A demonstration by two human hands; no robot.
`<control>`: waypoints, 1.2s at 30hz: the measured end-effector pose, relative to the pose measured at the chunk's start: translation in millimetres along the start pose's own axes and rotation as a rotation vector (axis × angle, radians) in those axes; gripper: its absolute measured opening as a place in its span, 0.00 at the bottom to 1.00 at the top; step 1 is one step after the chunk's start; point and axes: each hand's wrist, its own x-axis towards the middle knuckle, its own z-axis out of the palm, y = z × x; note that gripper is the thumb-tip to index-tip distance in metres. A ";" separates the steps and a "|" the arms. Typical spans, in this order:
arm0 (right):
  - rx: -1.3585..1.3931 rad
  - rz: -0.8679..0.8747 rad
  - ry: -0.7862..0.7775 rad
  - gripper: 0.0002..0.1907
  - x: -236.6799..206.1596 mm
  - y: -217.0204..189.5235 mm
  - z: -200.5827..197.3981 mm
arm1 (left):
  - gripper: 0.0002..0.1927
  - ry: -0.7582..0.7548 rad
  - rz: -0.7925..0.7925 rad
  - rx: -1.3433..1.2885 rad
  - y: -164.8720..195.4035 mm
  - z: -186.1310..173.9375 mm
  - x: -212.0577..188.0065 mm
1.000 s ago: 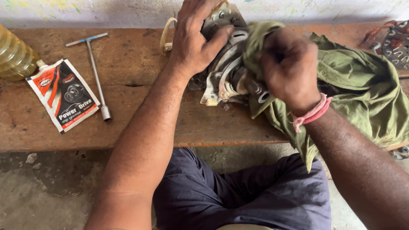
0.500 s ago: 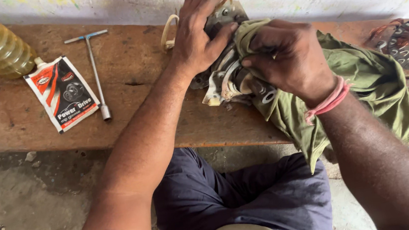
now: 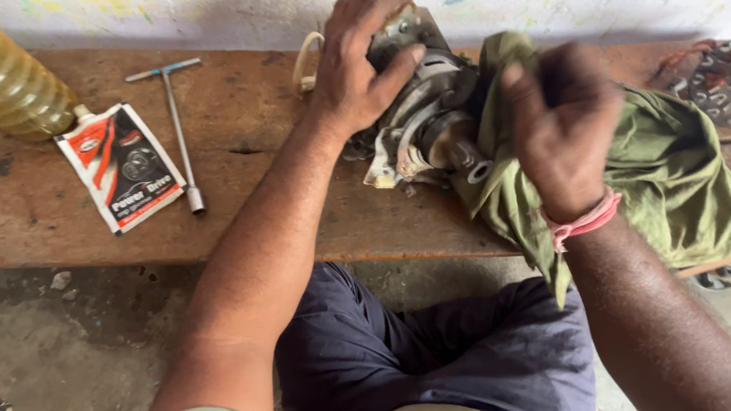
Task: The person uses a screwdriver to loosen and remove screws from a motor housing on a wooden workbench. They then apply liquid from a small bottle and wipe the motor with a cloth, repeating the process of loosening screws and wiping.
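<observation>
Right hand (image 3: 559, 129) shifted right off motor (image 3: 424, 119), rag (image 3: 675, 176) bunched in closed fingers. Left hand (image 3: 361, 63) clamps motor top, on bench (image 3: 243, 137) mid. We judge wiping partway; motor grimy, T-wrench (image 3: 179, 129) left of motor untouched.

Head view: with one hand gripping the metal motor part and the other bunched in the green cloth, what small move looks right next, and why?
Probably bring the right hand and green cloth back onto the metal part for another wipe. The left hand pins the part to the wooden bench, and its grimy shaft end lies bare beside the cloth.
</observation>
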 end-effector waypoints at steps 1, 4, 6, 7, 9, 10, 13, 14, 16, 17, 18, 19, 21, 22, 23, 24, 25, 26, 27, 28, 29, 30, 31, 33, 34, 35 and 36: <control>0.034 -0.109 0.004 0.06 3.5 -5.9 -1.2 | 0.27 0.000 -0.005 -0.013 0.6 0.1 0.3; -0.021 -0.568 -0.123 0.05 16.4 -24.2 7.5 | 0.28 -0.002 -0.014 -0.008 3.8 -2.8 1.0; -0.294 -0.412 -0.225 0.06 14.3 -36.2 13.3 | 0.28 -0.006 -0.016 -0.006 6.4 -6.3 0.7; -0.433 -0.330 -0.279 0.07 14.3 -40.1 14.0 | 0.27 -0.009 -0.014 -0.014 7.4 -7.9 0.4; -0.388 -0.311 -0.314 0.06 17.9 -42.2 14.7 | 0.27 -0.010 -0.021 -0.011 8.4 -9.2 1.2; -0.364 -0.297 -0.335 0.05 18.3 -41.8 15.3 | 0.27 -0.016 -0.034 -0.005 8.7 -9.1 1.4; -0.298 -0.201 -0.251 0.04 16.4 -36.7 20.5 | 0.28 -0.007 -0.021 -0.010 8.6 -6.9 1.3; -0.281 -0.121 -0.205 0.04 14.9 -34.3 24.8 | 0.28 -0.003 -0.010 -0.013 8.1 -6.3 0.7; -0.250 0.035 -0.108 0.06 11.6 -30.0 33.8 | 0.28 0.000 -0.003 -0.005 6.9 -4.7 0.2; -0.292 0.028 -0.094 0.07 11.4 -27.9 35.8 | 0.28 0.001 0.000 0.002 5.5 -5.0 0.1; -0.335 0.026 -0.080 0.09 10.7 -26.3 37.4 | 0.28 -0.001 -0.004 0.003 4.5 -5.2 -0.4; -0.381 0.025 -0.067 0.11 10.9 -25.1 37.3 | 0.28 -0.002 -0.007 0.000 3.7 -4.4 -0.6; -0.315 0.143 -0.129 0.10 13.1 -23.8 36.6 | 0.28 0.004 -0.004 0.001 1.5 -3.9 0.1; -0.279 0.204 -0.164 0.09 14.7 -24.1 35.3 | 0.28 0.006 -0.002 0.000 0.7 -3.1 1.0; -0.383 0.055 -0.174 0.07 13.8 -25.7 35.5 | 0.28 0.004 -0.002 -0.004 1.1 -2.2 0.4; -0.483 -0.099 -0.178 0.06 13.5 -27.9 35.9 | 0.28 0.010 -0.008 0.011 1.4 -1.3 0.5; -0.582 -0.255 -0.179 0.05 14.2 -30.4 36.9 | 0.28 0.016 -0.010 0.027 1.4 -1.1 1.6; -0.666 -0.360 -0.233 0.03 14.3 -33.4 36.5 | 0.28 0.021 -0.018 0.040 2.5 -0.6 1.7; -0.749 -0.467 -0.289 0.05 15.6 -36.3 33.8 | 0.28 0.019 -0.036 0.051 3.6 -0.4 1.8; -0.830 -0.574 -0.343 0.09 16.4 -39.2 31.5 | 0.28 0.017 -0.051 0.062 4.4 -1.2 2.2; -0.826 -0.586 -0.362 0.10 16.1 -42.0 28.5 | 0.28 0.017 -0.064 0.069 5.6 -1.1 3.1; -0.824 -0.600 -0.383 0.10 15.8 -44.1 24.9 | 0.28 0.011 -0.066 0.056 6.7 -1.5 3.6; -0.818 -0.614 -0.405 0.11 15.0 -45.3 22.8 | 0.28 0.006 -0.071 0.044 7.5 -3.2 3.3; -0.750 -0.493 -0.379 0.07 12.7 -44.0 21.7 | 0.28 0.001 -0.064 0.023 8.9 -5.8 2.4; -0.716 -0.434 -0.360 0.05 11.9 -41.4 22.1 | 0.28 0.003 -0.045 0.012 8.8 -6.9 2.7; -0.612 -0.337 -0.300 0.04 11.2 -37.6 24.9 | 0.28 0.001 -0.026 0.000 8.7 -7.4 2.8; -0.510 -0.239 -0.239 0.05 10.8 -32.7 29.4 | 0.28 0.008 -0.012 -0.008 8.7 -7.3 2.7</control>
